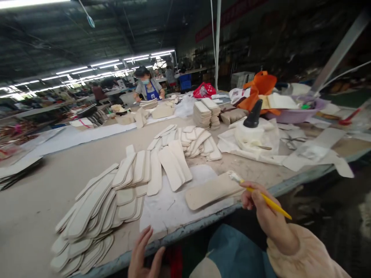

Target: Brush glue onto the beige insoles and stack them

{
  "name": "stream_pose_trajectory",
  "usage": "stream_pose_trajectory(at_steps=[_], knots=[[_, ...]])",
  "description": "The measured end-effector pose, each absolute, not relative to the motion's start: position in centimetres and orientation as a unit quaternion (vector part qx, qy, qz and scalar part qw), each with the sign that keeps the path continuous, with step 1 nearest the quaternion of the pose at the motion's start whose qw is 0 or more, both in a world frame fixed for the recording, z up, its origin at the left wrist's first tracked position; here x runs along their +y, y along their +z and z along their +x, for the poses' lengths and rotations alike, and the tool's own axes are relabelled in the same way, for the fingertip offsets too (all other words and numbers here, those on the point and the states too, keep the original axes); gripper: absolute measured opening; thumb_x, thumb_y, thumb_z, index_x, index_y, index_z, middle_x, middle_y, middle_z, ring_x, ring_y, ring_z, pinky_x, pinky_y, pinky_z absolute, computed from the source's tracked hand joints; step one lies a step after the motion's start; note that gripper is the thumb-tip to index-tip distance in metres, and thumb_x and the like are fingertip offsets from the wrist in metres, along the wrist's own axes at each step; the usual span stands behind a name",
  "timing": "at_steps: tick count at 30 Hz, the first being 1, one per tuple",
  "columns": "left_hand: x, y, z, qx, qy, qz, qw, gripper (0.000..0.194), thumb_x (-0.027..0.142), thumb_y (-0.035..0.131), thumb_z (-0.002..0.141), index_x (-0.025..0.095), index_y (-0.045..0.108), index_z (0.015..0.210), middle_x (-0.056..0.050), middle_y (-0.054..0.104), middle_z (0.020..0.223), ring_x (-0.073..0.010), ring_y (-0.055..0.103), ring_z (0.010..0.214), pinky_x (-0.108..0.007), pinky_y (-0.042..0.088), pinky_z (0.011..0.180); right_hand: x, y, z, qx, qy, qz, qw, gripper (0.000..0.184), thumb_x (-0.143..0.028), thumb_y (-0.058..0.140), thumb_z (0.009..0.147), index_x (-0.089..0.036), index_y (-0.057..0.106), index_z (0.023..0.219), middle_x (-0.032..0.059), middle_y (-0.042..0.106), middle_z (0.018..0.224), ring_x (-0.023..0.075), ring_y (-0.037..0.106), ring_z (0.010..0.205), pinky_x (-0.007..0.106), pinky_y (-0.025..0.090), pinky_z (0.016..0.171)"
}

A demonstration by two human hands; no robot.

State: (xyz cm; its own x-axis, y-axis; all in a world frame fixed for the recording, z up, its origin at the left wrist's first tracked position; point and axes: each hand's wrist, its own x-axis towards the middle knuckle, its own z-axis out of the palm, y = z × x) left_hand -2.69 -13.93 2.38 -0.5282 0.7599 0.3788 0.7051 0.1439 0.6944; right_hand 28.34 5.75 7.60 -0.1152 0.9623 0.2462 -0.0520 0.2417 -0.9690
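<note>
My right hand point(262, 210) is closed around a yellow-handled brush point(261, 195), its bristle tip resting at the end of a beige insole piece point(211, 190) lying on a white sheet point(171, 204) at the table's near edge. My left hand point(143, 255) is open, fingers spread, at the table edge point(185, 227) just below the white sheet, holding nothing. Fanned rows of the same flat pieces point(95, 212) spread left of the sheet, and more pieces point(171, 162) overlap behind it.
A white glue pot with a black nozzle point(253, 127) stands on paper at the right. Stacks of pieces point(205, 112), an orange bag point(259, 87) and a purple basin point(295, 114) sit farther back. Another person point(147, 87) works at the table's far end.
</note>
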Motion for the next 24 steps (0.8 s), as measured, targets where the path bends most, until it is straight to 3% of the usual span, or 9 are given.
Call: stream_pose_trajectory(at_steps=[4, 7, 15, 24], knots=[[-5.1, 3.3, 0.8, 0.689, 0.395, 0.593, 0.133, 0.073, 0.032, 0.072, 0.072, 0.023, 0.043, 0.138, -0.012, 0.047, 0.142, -0.0310, 0.041, 0.131, -0.050, 0.033, 0.110, 5.1, 7.2, 27.5, -0.590, 0.510, -0.384, 0.494, 0.032, -0.044, 0.043, 0.096, -0.020, 0.059, 0.110, -0.0022, 0.050, 0.058, 0.0131, 0.046, 0.051, 0.027, 0.039, 0.050], [-1.6, 3.3, 1.1, 0.666, 0.388, 0.603, 0.203, 0.085, 0.033, 0.079, 0.063, 0.020, 0.043, 0.139, -0.014, 0.049, 0.140, -0.0338, 0.042, 0.130, -0.051, 0.031, 0.110, 4.9, 7.3, 26.3, -0.575, 0.552, -0.382, 0.468, 0.033, -0.046, 0.043, 0.096, -0.019, 0.058, 0.107, -0.0037, 0.046, 0.054, 0.0127, 0.044, 0.050, 0.026, 0.037, 0.049], [0.8, 2.3, 0.6, 0.649, 0.403, 0.587, 0.266, 0.075, 0.030, 0.078, 0.063, 0.021, 0.051, 0.133, -0.012, 0.058, 0.131, -0.0324, 0.049, 0.122, -0.048, 0.034, 0.107, 5.5, 7.5, 22.7, -0.541, 0.640, -0.380, 0.391, 0.039, -0.054, 0.042, 0.094, -0.018, 0.057, 0.101, -0.0059, 0.043, 0.052, 0.0102, 0.040, 0.046, 0.024, 0.034, 0.046], [0.8, 1.6, 0.5, 0.649, 0.416, 0.577, 0.271, 0.080, 0.032, 0.078, 0.064, 0.022, 0.046, 0.137, -0.012, 0.057, 0.132, -0.0314, 0.049, 0.123, -0.044, 0.033, 0.107, 6.3, 7.2, 19.7, -0.532, 0.681, -0.376, 0.335, 0.045, -0.062, 0.038, 0.092, -0.020, 0.054, 0.094, -0.0076, 0.045, 0.050, 0.0087, 0.042, 0.041, 0.021, 0.035, 0.044]])
